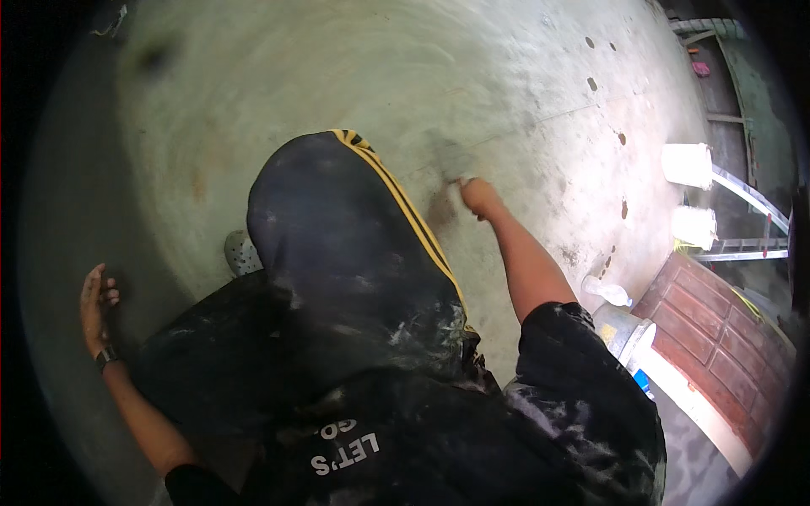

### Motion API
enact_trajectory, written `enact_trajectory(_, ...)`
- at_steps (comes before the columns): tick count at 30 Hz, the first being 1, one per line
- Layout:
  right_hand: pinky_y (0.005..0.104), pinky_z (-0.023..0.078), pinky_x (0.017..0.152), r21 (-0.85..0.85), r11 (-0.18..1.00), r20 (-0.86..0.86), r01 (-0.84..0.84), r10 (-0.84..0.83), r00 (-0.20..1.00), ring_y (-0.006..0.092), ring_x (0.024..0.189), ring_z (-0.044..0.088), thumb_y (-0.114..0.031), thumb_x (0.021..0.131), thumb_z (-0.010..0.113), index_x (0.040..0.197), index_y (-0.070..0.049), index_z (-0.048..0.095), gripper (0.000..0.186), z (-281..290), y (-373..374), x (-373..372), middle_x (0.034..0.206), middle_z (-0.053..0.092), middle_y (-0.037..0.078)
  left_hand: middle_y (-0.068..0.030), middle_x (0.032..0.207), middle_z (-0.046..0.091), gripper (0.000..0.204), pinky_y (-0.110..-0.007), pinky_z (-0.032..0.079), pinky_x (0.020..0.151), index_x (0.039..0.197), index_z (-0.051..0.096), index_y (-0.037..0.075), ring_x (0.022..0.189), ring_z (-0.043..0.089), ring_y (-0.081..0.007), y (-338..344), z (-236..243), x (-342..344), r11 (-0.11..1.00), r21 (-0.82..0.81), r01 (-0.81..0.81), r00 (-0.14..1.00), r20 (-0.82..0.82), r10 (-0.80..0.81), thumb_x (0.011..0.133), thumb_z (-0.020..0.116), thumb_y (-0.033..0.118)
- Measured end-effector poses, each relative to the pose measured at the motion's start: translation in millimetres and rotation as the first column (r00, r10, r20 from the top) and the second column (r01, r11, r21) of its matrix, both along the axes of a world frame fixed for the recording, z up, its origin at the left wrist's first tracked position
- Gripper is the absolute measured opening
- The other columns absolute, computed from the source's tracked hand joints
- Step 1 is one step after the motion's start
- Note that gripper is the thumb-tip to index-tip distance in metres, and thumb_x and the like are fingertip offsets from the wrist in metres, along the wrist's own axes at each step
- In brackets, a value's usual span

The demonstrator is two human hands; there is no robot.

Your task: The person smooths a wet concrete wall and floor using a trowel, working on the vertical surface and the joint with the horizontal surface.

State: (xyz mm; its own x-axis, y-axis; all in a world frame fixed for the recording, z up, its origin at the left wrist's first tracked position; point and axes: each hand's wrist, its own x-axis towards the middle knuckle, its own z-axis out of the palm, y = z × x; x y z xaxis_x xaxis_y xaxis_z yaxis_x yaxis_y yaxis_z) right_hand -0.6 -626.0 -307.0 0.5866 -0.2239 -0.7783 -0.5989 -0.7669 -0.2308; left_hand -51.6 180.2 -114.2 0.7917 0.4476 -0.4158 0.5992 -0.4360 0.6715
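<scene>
My right hand [481,199] is closed on the handle of a scraper-like tool [450,154], whose blade is blurred by motion over the pale concrete floor [380,76], a little beyond my bent knee in dark trousers with a yellow side stripe [329,219]. My left hand [99,308] hangs at the far left with fingers apart and slightly curled, holding nothing, a dark band on its wrist. A grey perforated shoe [242,253] shows behind the knee.
At the right stand white buckets [687,164] near long metal bars [751,196]. Lower right are a white crumpled object [606,291], a metallic-looking bucket [623,336] and a reddish-brown panel [709,320]. Several dark spots mark the floor's right part [650,101].
</scene>
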Motion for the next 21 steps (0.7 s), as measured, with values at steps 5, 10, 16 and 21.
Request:
enact_trajectory(5,0.0470,0.061,0.058,-0.070,0.993,0.001,0.096,-0.097,0.995,0.0379,0.069,0.071,-0.049,0.104,0.037,0.101,0.015,0.064,0.069,-7,30,-19,0.083,0.069,0.026,0.0002,0.091,0.063,0.054,-0.024,0.050,0.071,0.136,0.058,0.005,0.074,0.058,-0.0068,-11,2,6,0.999,-0.035,0.008,1.000,0.022,-0.008,0.101,0.058,0.047)
enact_trajectory(10,0.0473,0.060,0.058,-0.083,0.994,0.025,0.071,-0.070,0.997,0.0375,0.066,0.070,-0.045,0.104,0.038,0.112,0.009,0.065,0.061,-15,-6,3,0.085,0.070,0.026,0.0003,0.091,0.063,0.051,-0.024,0.049,0.071,0.135,0.059,0.007,0.074,0.058,-0.0069,-1,3,4,0.999,-0.047,-0.005,1.000,0.021,0.006,0.102,0.058,0.046)
enact_trajectory(16,0.0462,0.061,0.059,-0.135,0.991,-0.007,0.023,-0.024,1.000,0.0373,0.068,0.071,-0.044,0.104,0.038,0.110,0.008,0.066,0.059,2,45,0,0.085,0.071,0.025,0.0005,0.092,0.063,0.053,-0.023,0.048,0.071,0.134,0.059,0.006,0.074,0.057,-0.0071,-12,9,3,1.000,-0.029,-0.006,0.999,0.041,0.007,0.101,0.059,0.047)
enact_trajectory(21,0.0421,0.060,0.065,-0.110,0.953,0.064,-0.282,0.290,0.955,0.0295,0.074,0.072,-0.039,0.103,0.043,0.104,0.006,0.068,0.051,-41,-48,27,0.089,0.072,0.020,-0.0002,0.092,0.063,0.053,-0.024,0.049,0.073,0.135,0.059,0.005,0.075,0.058,-0.0078,-18,3,10,1.000,-0.018,0.004,0.999,0.050,-0.003,0.101,0.060,0.046)
